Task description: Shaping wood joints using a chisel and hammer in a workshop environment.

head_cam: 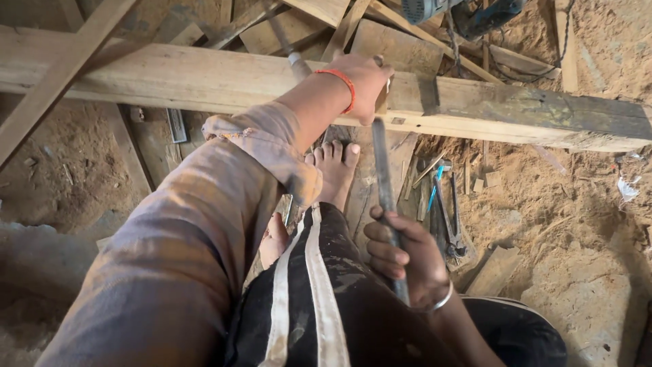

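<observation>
I see my left hand (363, 85) at the upper centre of the frame, clenched around something small pressed against the long wooden beam (204, 78) that runs across the top; what it grips is mostly hidden by the fingers, so I cannot tell its kind. My right hand (404, 255), lower centre, is wrapped tight around a long dark metal bar (382, 173), flat and narrow like a file or chisel, whose far end points up toward the beam just below the left hand. As I judge it, the work on the beam is under way rather than finished: a dark rectangular notch or stain shows on the beam's face just right of the left hand, and the bar's tip is not yet touching the wood. The beam is rough-sawn, pale on the left and grey-dark on the right. A bare foot (336, 170) rests on a plank below it, between my arm and the bar. To the right of the bar, a pair of dark metal pincers (451, 224) and a blue-handled tool lie on the ground, which is loose reddish sawdust (543, 204) strewn with offcuts. A power tool (462, 13) with a cord sits at the upper right, and thin wooden slats cross the upper left.
</observation>
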